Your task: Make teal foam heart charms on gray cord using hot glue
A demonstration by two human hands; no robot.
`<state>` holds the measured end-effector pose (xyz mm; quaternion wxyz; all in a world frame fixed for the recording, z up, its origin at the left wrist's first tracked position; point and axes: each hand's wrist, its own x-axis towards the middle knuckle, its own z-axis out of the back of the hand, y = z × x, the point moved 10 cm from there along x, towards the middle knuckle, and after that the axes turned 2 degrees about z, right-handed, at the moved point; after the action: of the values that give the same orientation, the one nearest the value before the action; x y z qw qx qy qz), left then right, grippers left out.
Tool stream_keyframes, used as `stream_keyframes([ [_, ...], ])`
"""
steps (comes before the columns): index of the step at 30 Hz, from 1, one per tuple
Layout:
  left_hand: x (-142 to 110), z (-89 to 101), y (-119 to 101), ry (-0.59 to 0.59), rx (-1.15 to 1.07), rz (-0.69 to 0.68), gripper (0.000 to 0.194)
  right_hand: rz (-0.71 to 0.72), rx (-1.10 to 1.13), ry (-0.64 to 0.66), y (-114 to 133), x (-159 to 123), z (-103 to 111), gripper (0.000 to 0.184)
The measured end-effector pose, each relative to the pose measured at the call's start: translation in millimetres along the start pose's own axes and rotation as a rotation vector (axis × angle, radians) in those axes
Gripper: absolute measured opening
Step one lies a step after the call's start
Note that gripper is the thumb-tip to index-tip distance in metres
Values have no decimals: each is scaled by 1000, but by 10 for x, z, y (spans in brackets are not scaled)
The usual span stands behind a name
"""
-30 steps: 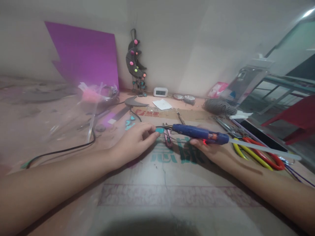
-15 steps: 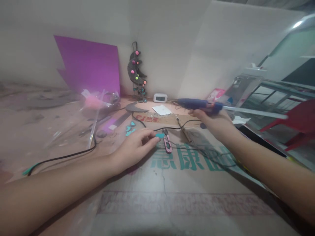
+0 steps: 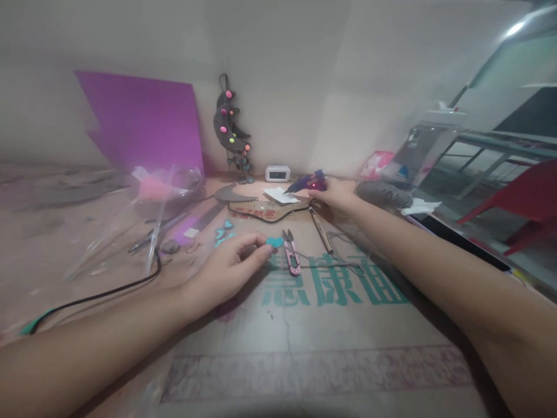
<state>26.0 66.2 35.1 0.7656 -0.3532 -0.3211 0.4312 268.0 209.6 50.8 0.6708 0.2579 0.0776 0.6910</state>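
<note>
My left hand [image 3: 230, 266] rests on the cardboard sheet [image 3: 304, 313] with its fingertips pinched on a small teal heart piece [image 3: 274, 241]. Just right of that piece lie pink thread snips [image 3: 290, 254]. My right hand [image 3: 333, 194] is stretched far forward and closed on a blue glue gun [image 3: 307, 183], whose nozzle points left over a white paper scrap [image 3: 278, 195] near the back wall. The gun's black cord [image 3: 278, 215] runs back across the cardboard.
A purple sheet [image 3: 143, 119] leans on the wall beside a dark moon ornament [image 3: 230, 130] and a small white clock [image 3: 277, 173]. More teal hearts [image 3: 224, 229] lie left of centre. A clear plastic bag [image 3: 156, 191] sits at left, grey yarn [image 3: 383, 194] at right.
My right hand carried the glue gun from over the cardboard's middle up and away to the back of the table. The left hand stayed pinched on the teal heart.
</note>
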Motion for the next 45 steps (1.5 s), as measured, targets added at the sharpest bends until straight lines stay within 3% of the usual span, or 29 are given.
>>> stream_keyframes([
  [5, -8, -6, 4, -1, -35, -24, 23, 81, -142, -37, 85, -259, 299, 43],
  [8, -4, -4, 8, -7, -10, -29, 25, 282, -152, -123, 473, -694, 510, 32],
  [10, 0, 13, -7, -19, 35, -44, 27, 358, 1, -79, 731, -1039, 503, 28],
  [13, -11, 23, -89, -21, 91, -115, 27, 279, 245, 177, 943, -1459, 183, 28],
  [15, -30, 14, -147, -13, 114, -164, 25, 154, 418, 370, 969, -1657, -114, 39],
  [17, -48, 1, -181, -2, 128, -189, 23, 52, 587, 480, 954, -1761, -329, 45],
  [20, -60, -15, -192, 11, 157, -189, 24, 5, 689, 491, 882, -1756, -439, 27],
  [23, -55, -12, -156, 9, 176, -160, 25, 52, 673, 391, 825, -1694, -355, 12],
  [31, -45, -96, -117, 79, 162, -187, 23, 200, 561, 215, 931, -1691, -127, 11],
  [39, -62, -173, -188, 147, 213, -259, 24, 219, 538, 195, 955, -1691, -102, 9],
  [45, -64, -152, -182, 140, 198, -217, 25, 208, 533, 220, 962, -1710, -127, 9],
])
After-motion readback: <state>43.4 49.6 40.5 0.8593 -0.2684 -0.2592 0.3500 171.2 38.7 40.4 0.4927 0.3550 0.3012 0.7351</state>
